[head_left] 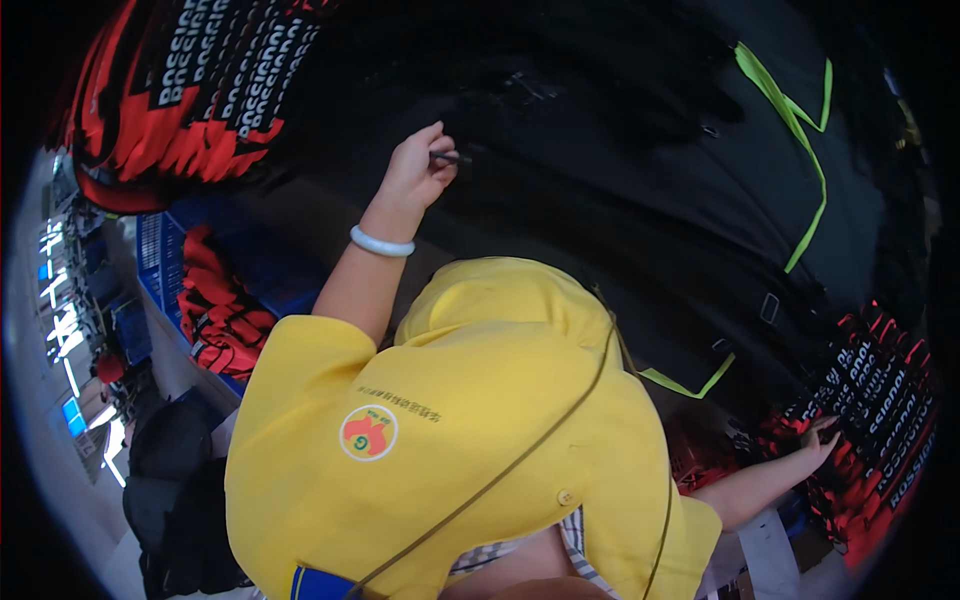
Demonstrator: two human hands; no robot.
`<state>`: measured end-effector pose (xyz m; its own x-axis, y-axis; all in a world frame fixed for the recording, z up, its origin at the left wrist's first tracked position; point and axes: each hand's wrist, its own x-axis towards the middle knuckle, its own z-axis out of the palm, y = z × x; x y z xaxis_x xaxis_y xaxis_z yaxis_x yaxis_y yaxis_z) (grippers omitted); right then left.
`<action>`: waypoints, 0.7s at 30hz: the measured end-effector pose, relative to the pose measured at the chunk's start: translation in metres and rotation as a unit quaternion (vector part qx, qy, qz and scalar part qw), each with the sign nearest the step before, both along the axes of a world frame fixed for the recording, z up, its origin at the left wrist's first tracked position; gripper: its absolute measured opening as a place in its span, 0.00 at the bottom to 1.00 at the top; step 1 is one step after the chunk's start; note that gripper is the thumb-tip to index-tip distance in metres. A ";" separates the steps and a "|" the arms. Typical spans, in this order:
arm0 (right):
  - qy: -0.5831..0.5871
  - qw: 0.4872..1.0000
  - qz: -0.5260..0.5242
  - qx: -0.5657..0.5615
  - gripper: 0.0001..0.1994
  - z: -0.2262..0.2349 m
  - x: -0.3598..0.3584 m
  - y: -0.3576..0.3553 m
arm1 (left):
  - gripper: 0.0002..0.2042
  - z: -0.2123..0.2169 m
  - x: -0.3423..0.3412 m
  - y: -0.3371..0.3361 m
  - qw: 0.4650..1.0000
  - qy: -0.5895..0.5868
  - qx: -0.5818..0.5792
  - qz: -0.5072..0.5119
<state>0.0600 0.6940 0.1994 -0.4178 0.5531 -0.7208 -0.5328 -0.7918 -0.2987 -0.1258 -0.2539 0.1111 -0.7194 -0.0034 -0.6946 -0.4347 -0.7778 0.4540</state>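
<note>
My left hand point(415, 170), with a pale bangle point(381, 243) on its wrist, is raised over the dark work surface. Its fingers are closed on a slim black stick-like piece point(446, 156); its exact kind is too dark to make out. Out at the lower right, my right hand point(821, 446) has its fingers apart at the edge of a stack of black and red printed strips point(872, 405). Whether it touches them I cannot tell. Black fabric point(640, 210) spreads across the surface in front of me.
A second stack of black and red strips point(215, 95) lies at the upper left. Below it, a blue crate point(152, 258) holds red and black pieces point(215, 305). Yellow-green tape point(815, 185) lies on the black fabric at the right. A black bundle point(175, 490) is at the lower left.
</note>
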 end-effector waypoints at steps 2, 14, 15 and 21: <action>0.022 0.998 0.051 0.020 0.23 -0.006 -0.025 0.020 | 0.15 0.009 0.001 0.015 0.997 -0.068 0.001 0.035; -0.203 0.906 0.240 0.284 0.32 -0.072 -0.167 -0.051 | 0.09 0.035 0.009 0.118 0.820 0.098 -0.372 -0.423; -0.237 0.896 0.234 0.292 0.33 -0.069 -0.167 -0.059 | 0.09 0.021 0.020 0.119 0.750 0.122 -0.367 -0.537; -0.273 0.799 0.296 0.446 0.23 -0.074 -0.166 -0.124 | 0.13 -0.026 0.041 0.127 0.657 0.167 -0.404 -0.615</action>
<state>-0.1057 0.5700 0.1256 -0.5549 0.7703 -0.3141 0.2595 -0.1984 -0.9451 -0.0848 -0.1274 0.0852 -0.6351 0.4528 -0.6258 -0.2800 0.6201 0.7329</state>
